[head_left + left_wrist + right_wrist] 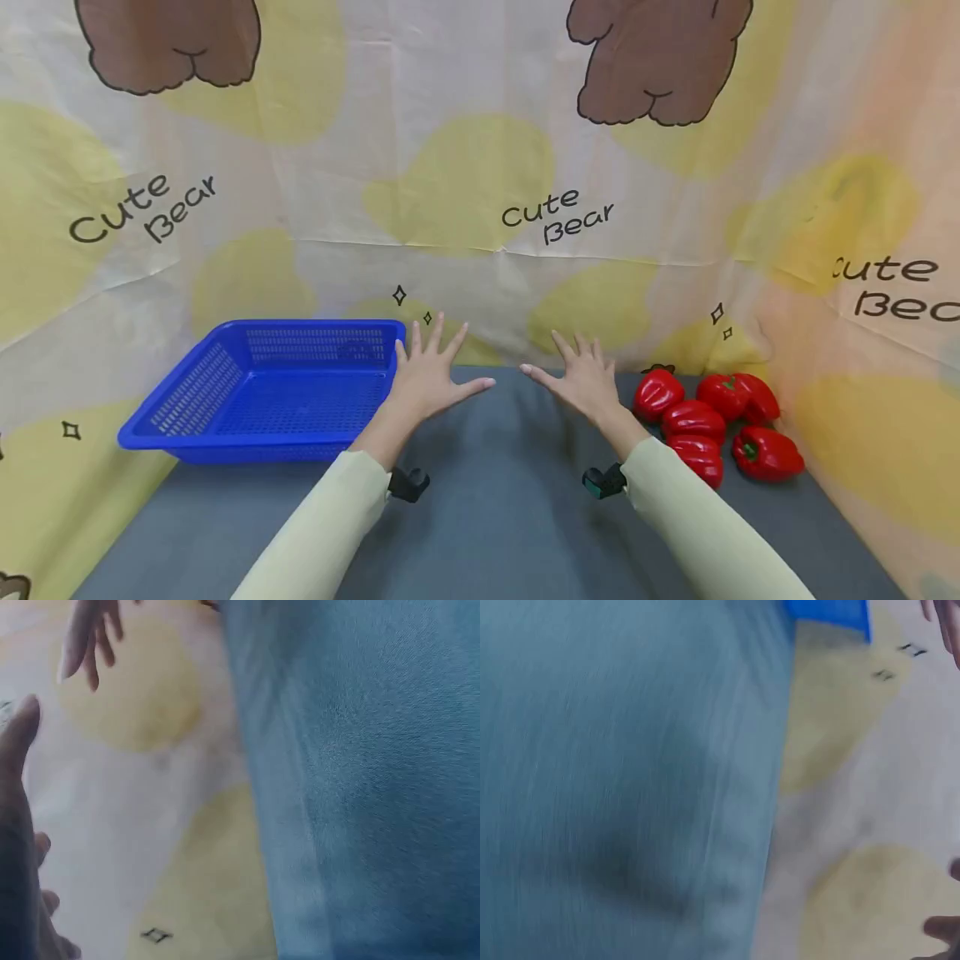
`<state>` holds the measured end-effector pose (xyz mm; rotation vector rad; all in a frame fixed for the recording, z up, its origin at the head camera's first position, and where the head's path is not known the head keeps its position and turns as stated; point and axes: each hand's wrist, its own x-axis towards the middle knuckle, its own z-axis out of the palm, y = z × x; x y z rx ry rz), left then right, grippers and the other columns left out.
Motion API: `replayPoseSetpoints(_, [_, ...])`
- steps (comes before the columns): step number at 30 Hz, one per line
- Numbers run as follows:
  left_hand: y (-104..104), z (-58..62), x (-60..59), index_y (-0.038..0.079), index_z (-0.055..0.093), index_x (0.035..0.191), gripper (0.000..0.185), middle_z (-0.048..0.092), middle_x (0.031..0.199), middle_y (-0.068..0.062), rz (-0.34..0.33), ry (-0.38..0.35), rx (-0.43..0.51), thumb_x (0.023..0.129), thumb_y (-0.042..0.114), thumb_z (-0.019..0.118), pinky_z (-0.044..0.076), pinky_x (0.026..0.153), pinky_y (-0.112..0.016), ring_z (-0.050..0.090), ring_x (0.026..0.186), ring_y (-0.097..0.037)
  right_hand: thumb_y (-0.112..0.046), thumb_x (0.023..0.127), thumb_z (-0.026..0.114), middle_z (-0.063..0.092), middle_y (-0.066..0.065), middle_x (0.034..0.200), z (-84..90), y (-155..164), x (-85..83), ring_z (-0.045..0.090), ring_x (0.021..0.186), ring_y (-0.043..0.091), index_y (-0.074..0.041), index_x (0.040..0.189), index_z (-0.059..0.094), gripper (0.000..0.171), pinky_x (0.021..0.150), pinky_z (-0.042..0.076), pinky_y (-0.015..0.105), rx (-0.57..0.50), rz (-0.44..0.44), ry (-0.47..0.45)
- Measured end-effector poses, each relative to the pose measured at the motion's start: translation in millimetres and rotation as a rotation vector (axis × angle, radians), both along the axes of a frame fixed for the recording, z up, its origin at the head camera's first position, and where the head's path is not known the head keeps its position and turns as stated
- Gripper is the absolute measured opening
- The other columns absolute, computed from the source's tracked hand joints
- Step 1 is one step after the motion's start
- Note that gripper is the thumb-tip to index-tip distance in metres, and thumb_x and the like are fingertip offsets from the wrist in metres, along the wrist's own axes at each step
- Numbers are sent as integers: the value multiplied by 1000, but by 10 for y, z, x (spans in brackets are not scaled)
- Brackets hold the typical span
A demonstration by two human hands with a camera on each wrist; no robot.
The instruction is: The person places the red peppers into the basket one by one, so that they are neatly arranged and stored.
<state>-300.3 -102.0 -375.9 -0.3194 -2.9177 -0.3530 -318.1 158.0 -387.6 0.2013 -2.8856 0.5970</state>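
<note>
A blue basket [262, 392] sat on the grey table [495, 508], to the left of my hands. My left hand [427, 379] hovered just right of the basket's near corner, fingers spread flat, grasping nothing. My right hand [585, 383] hung beside it, thumbs nearly meeting, also splayed and released. Right of that hand, well away from the basket, lay 5 red peppers [708, 425] in a cluster near the bear-print cloth [487, 192] backing the table.
</note>
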Motion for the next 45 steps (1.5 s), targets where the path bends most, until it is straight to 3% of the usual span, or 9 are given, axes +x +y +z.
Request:
replayPoseSetpoints(6, [-391,-86,384,32,19,162,88,5,172,-6,-88,138,207,91,69,55,5,121,-70,-1,158,-40,-68,90,57,30,15,165,-63,-402,95,26,152,42,-24,159,33,85,115,30,69,-369,37,166])
replayPoseSetpoints(10, [-642,-186,631,30,26,161,78,19,170,-6,-148,256,309,95,50,62,9,122,-69,10,158,-36,-61,92,61,29,8,166,-142,-709,225,31,151,38,-29,159,30,81,113,35,66,-564,78,185])
replayPoseSetpoints(12, [-783,-240,729,27,31,160,75,26,168,-8,-137,318,357,95,42,65,11,122,-69,15,158,-36,-58,93,62,28,5,167,-199,-855,295,30,152,36,-31,160,29,79,115,32,65,-655,86,168])
replayPoseSetpoints(15, [-1011,-307,840,23,40,156,69,33,165,-10,-59,398,468,94,30,68,15,121,-69,20,156,-36,-55,94,62,31,4,166,-277,-1069,378,30,153,34,-29,160,28,78,117,31,64,-778,81,138])
replayPoseSetpoints(20, [-1340,-319,906,18,46,152,64,36,163,-13,69,480,602,92,20,69,18,118,-72,22,155,-38,-50,93,65,41,7,160,-343,-1396,448,37,149,33,-24,158,35,76,117,32,60,-910,49,151])
replayPoseSetpoints(26, [-1666,-325,933,15,48,150,60,35,163,-15,244,560,606,94,22,68,18,121,-68,22,155,-38,-50,92,68,38,4,162,-366,-1789,464,36,150,28,-25,158,32,79,119,30,60,-1009,76,151])
replayPoseSetpoints(33, [-1891,-472,974,8,50,147,60,32,163,-19,480,570,609,95,32,67,10,124,-66,17,155,-41,-53,89,69,31,1,166,-453,-2139,514,31,153,30,-33,159,27,84,117,30,65,-984,152,129])
replayPoseSetpoints(41, [-2100,-664,975,0,50,144,61,33,160,-25,636,662,553,91,24,67,0,124,-66,16,154,-46,-33,93,67,25,7,168,-701,-2422,583,28,154,35,-26,161,26,81,117,27,68,-963,228,-12])
replayPoseSetpoints(45, [-2212,-675,992,1,37,152,70,21,166,-23,715,622,607,93,27,64,0,126,-62,7,157,-41,-29,96,60,30,3,166,-781,-2461,557,30,153,31,-28,160,28,72,119,26,66,-1031,266,-41])
